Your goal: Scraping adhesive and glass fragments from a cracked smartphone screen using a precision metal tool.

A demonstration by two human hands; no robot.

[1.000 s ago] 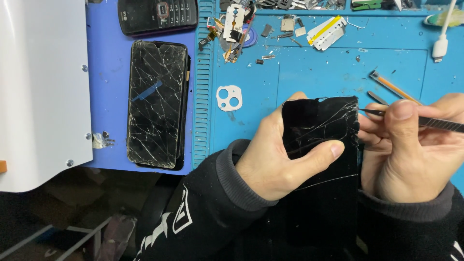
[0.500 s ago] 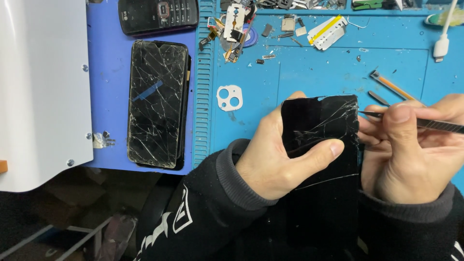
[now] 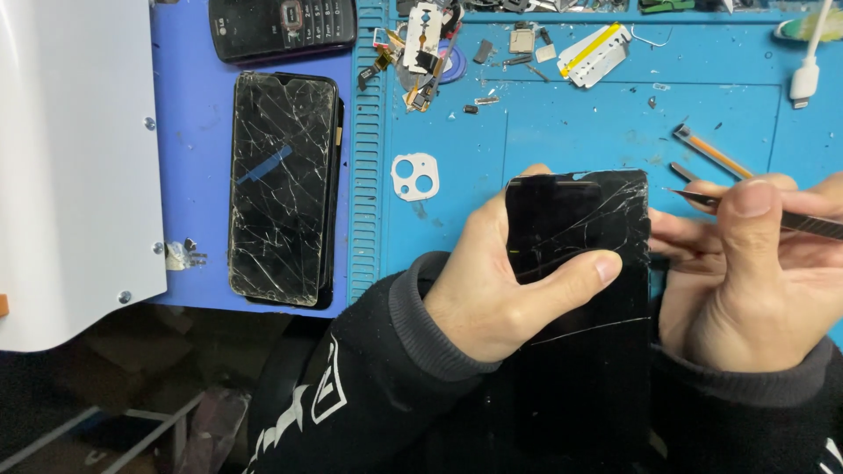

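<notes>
The cracked black phone screen (image 3: 580,263) is grasped in the left hand (image 3: 500,281), thumb laid across its glass. A thin metal tool (image 3: 790,219) is pinched in the right hand (image 3: 755,281), tip at the screen's right edge, above the blue worktop (image 3: 571,132).

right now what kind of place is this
Most likely a phone repair bench: a blue work mat strewn with small parts, two cracked phone screens, and the right hand holding thin tweezers at a screen.
</notes>
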